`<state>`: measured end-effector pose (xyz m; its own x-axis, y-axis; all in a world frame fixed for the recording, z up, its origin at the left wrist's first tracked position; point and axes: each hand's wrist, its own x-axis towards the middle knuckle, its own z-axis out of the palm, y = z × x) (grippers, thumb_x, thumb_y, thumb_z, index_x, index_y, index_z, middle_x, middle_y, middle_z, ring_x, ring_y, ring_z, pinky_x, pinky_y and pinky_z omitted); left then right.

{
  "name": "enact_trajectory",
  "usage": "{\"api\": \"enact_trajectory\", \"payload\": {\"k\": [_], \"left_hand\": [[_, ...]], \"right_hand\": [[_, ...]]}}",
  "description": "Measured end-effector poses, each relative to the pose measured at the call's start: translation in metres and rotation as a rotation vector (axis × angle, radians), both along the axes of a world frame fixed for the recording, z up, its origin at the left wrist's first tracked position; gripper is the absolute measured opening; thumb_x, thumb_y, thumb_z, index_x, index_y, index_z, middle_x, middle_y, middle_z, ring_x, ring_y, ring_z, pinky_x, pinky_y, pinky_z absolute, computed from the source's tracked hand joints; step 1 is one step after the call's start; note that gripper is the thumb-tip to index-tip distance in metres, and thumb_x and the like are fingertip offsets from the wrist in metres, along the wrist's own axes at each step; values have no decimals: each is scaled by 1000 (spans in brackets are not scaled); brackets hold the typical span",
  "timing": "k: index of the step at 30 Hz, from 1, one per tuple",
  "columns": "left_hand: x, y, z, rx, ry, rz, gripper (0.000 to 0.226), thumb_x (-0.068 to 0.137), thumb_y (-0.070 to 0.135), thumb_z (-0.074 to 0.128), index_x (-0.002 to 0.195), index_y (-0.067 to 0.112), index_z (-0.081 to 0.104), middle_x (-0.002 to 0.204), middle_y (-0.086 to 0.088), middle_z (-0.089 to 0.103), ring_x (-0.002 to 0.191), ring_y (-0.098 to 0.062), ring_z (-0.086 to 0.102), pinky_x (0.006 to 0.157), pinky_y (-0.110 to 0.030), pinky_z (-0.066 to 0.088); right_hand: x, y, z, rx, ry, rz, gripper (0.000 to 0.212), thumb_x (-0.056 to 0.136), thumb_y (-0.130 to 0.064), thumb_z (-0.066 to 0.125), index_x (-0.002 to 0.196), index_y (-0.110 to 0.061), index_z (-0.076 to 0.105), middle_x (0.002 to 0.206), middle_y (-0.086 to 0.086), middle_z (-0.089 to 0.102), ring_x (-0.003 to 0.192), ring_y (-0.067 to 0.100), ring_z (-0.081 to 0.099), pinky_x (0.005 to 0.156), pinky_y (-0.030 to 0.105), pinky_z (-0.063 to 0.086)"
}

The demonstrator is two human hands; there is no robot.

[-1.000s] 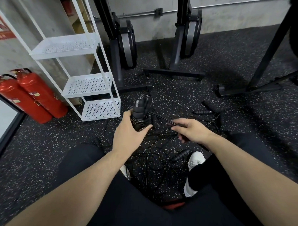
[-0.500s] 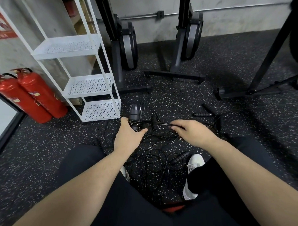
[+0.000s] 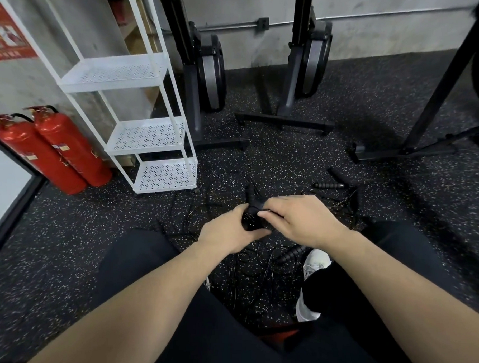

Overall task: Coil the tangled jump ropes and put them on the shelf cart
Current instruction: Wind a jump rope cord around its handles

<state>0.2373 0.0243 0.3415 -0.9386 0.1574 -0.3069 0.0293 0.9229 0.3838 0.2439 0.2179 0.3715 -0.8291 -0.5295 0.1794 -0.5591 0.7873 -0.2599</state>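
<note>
A gym corner with black rubber floor (image 3: 65, 256) flecked white, a bare concrete wall behind, two upright machines with dark flywheel housings against it, and two red fire extinguishers (image 3: 55, 151) leaning at the left. The white shelf cart (image 3: 152, 136) stands just ahead on the left, three perforated trays on a thin frame; all three trays show nothing on them, so by the look of it no rope has been put away yet.

The person crouches over the work. The left hand (image 3: 228, 233) grips a bundle of black jump-rope handles (image 3: 252, 209), fingers curled round its lower part, the handle ends sticking up and away. The right hand (image 3: 294, 219) comes in over the bundle from the right, fingers bent and touching it; it seems to pinch a strand of cord against the handles, though the cord itself is hidden under the fingers, so that is a judgement.

The tangled ropes (image 3: 259, 261) lie on the floor under and between the hands and knees: thin black cords in loose, crossing loops, hard to follow against the speckled floor. Loose handles (image 3: 328, 185) lie well beyond the right hand, and another ribbed handle (image 3: 291, 253) lies just beside the white shoe (image 3: 310, 283).

I judge the task early: one rope is in hand and seemingly being wound round its handles, while the remaining tangle is still to separate, coil and shelve.
</note>
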Motion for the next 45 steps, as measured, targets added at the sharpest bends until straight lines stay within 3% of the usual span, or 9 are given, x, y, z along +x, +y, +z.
{"api": "enact_trajectory", "payload": {"k": [7,13,18,23,27,30,33,37,45], "left_hand": [[4,13,6,-202,134,-291,56,88,59,64,135,33,50,121,10,63,104,-21,65,79,-35,51],[9,5,7,-88,252,-537,52,87,54,64,133,35,49,123,15,61,107,-17,53,79,-35,48],[14,5,15,57,276,-540,50,86,54,67,131,38,53,117,19,63,108,-10,53,86,-29,47],[23,12,20,180,214,-444,66,83,56,74,130,32,34,117,9,63,106,-13,59,89,-31,50],[27,13,17,291,204,-474,93,83,50,77,152,54,15,130,7,65,113,-9,56,103,-28,44],[28,10,14,489,183,-354,88,83,36,82,156,42,35,140,18,59,122,4,52,111,-20,38],[30,13,15,678,96,-188,65,81,26,85,136,44,56,125,23,66,115,9,58,101,-12,43],[25,15,18,801,29,21,42,83,21,85,113,39,63,102,18,72,91,13,63,80,-5,43],[14,13,18,1275,-214,451,26,90,15,76,113,25,70,107,0,78,101,-23,72,88,-38,57]], "right_hand": [[-7,4,-1,-166,-184,-108,38,97,-60,40,99,-34,68,86,-19,63,83,8,60,77,33,51],[-19,19,-13,-539,-502,-216,12,87,-47,74,83,-36,74,84,-8,73,80,10,67,84,42,55],[-25,34,-17,-692,-662,-249,40,68,-50,85,72,-13,72,84,11,73,72,16,62,74,37,51],[-26,40,-23,-645,-834,-267,41,69,-52,75,68,-13,64,57,-10,60,53,5,52,55,20,43],[-23,38,-32,-617,-975,-268,51,69,-64,74,77,-14,72,71,2,69,67,16,62,73,34,51],[-20,37,-33,-687,-1019,-226,25,87,-45,75,87,-20,76,98,35,66,72,31,59,75,49,54],[-20,42,-30,-752,-982,-227,22,105,-15,49,108,-21,70,109,39,64,54,18,56,62,37,52],[-20,40,-19,-1026,-974,-336,21,104,-30,53,114,-24,71,108,13,73,84,19,67,65,32,54],[-21,32,-27,-1245,-1023,-723,53,94,-64,55,124,-20,62,109,7,75,99,29,70,80,42,56]]}}
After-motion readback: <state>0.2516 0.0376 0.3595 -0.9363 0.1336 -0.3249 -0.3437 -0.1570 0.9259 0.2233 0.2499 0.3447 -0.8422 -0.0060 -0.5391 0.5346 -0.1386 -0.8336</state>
